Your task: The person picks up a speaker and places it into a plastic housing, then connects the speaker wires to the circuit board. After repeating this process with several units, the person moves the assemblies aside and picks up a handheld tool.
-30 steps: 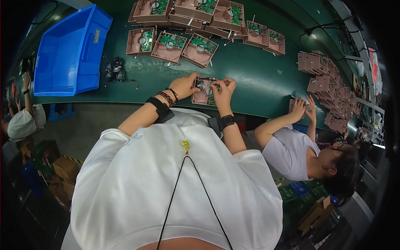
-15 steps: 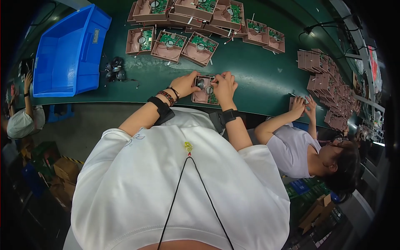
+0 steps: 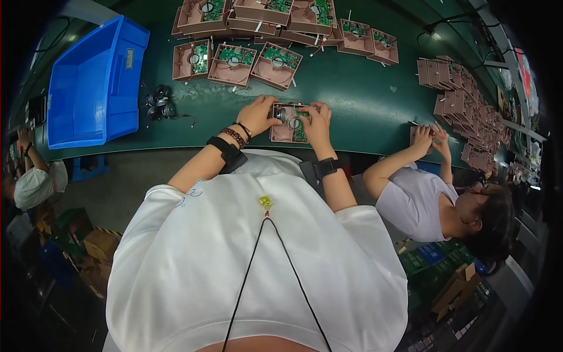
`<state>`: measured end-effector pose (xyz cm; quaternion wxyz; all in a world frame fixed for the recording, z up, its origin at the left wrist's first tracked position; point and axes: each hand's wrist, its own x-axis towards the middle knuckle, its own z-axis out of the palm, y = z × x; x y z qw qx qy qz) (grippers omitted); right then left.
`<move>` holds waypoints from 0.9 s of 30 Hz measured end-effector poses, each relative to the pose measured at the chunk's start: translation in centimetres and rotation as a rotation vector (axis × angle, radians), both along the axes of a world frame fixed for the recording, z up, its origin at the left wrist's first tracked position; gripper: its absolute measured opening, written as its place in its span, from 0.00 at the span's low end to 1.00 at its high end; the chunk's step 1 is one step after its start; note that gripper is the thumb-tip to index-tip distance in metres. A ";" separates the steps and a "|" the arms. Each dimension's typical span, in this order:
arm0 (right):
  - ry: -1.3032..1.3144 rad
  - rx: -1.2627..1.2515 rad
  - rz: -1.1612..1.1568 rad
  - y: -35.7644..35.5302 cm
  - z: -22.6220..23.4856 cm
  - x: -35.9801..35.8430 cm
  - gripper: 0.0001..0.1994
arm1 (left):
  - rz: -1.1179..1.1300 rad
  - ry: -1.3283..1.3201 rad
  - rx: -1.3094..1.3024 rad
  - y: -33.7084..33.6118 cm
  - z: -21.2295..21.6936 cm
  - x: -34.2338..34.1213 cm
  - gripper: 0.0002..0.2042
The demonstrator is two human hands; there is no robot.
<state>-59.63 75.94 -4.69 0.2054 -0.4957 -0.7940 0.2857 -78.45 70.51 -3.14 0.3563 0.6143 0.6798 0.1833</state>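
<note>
"Starting at the left, what are you seeing on the green bench point(image 3: 217, 114)?"

"A blue bin point(image 3: 124, 88) is standing there. Just to its right, a cluster of dark round parts point(image 3: 159, 104) is lying loose, a thin wire trailing out. Farther back, three open boxes point(image 3: 230, 71) are sitting in a row, each showing a green board."

"And toward the middle?"

"The left hand point(image 3: 257, 116) is gripping the near box point(image 3: 281, 135) by its left side. That pinkish box is resting near the bench's front edge, between the two hands, with a round dark component point(image 3: 280, 114) sitting at its upper left and a circuit board point(image 3: 299, 134) filling its right."

"What is the right hand point(image 3: 318, 124) doing?"

"Its bent fingers are reaching over the box's right side, partly covering the board; I cannot tell whether they are pinching anything."

"Farther right?"

"A co-worker's hands point(image 3: 431, 138) are working at another box point(image 3: 414, 135), and stacks of similar boxes point(image 3: 454, 102) are rising beyond."
</note>
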 end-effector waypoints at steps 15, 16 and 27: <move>-0.089 0.165 0.054 0.4 0.9 -0.5 0.05 | 0.005 0.052 0.418 1.6 -0.1 1.7 0.04; -0.088 0.170 0.057 0.3 0.9 -0.5 0.05 | 0.005 0.057 0.425 1.7 -0.1 1.9 0.04; -0.275 0.095 -0.086 0.3 1.1 -1.7 0.07 | -0.028 0.152 0.388 2.3 -0.4 2.5 0.05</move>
